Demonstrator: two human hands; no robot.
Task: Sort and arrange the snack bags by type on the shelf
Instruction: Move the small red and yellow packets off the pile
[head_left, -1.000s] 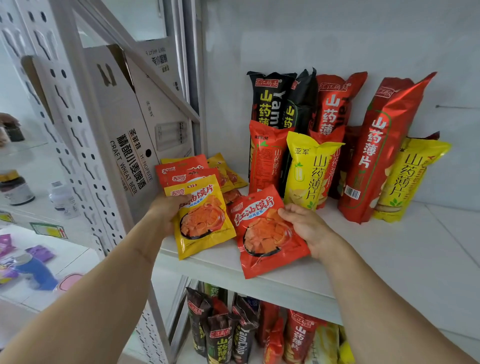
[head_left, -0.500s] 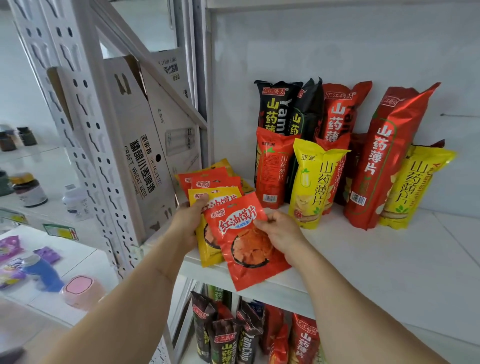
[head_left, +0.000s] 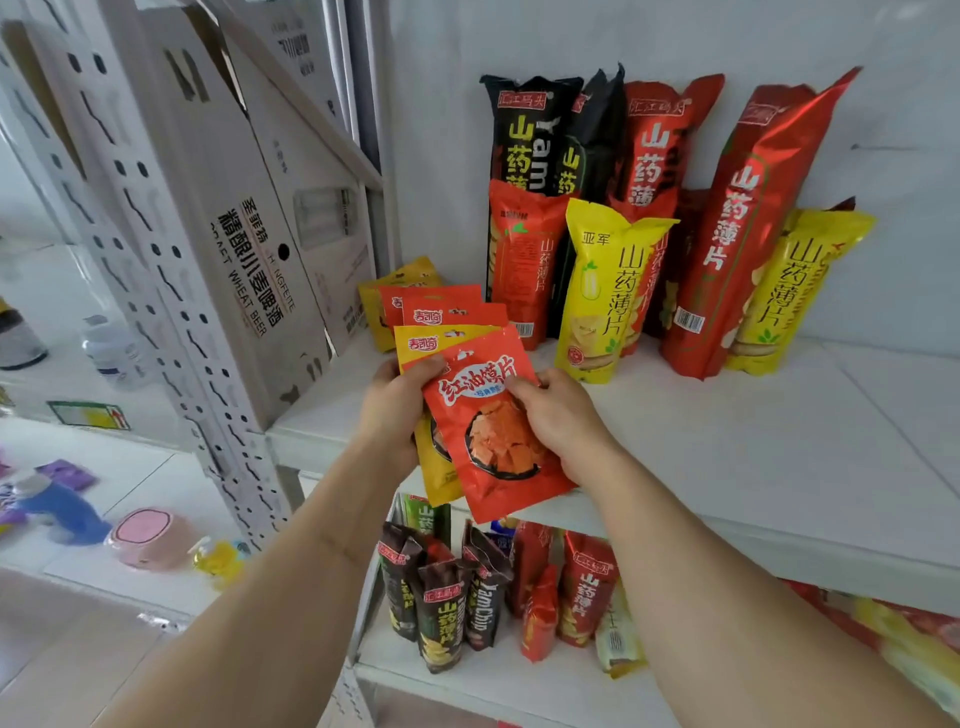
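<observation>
Red snack bag (head_left: 493, 421) sits at the shelf's (head_left: 727, 441) front edge, covering most of a yellow bag (head_left: 431, 467). The left hand (head_left: 397, 410) pinches both bags in its grip; the right hand (head_left: 558, 421) pinches the red one's side, fingertips hidden behind it. More flat bags (head_left: 441, 306) lie partly hidden behind.

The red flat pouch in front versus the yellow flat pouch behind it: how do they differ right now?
The red flat pouch lies on top and shows nearly whole; the yellow flat pouch sits behind it, mostly covered. The right hand grips the red pouch's right edge, while the left hand holds the yellow pouch, thumb on the red pouch's corner. Both are tilted over the shelf edge and carry the same top logo.
</observation>
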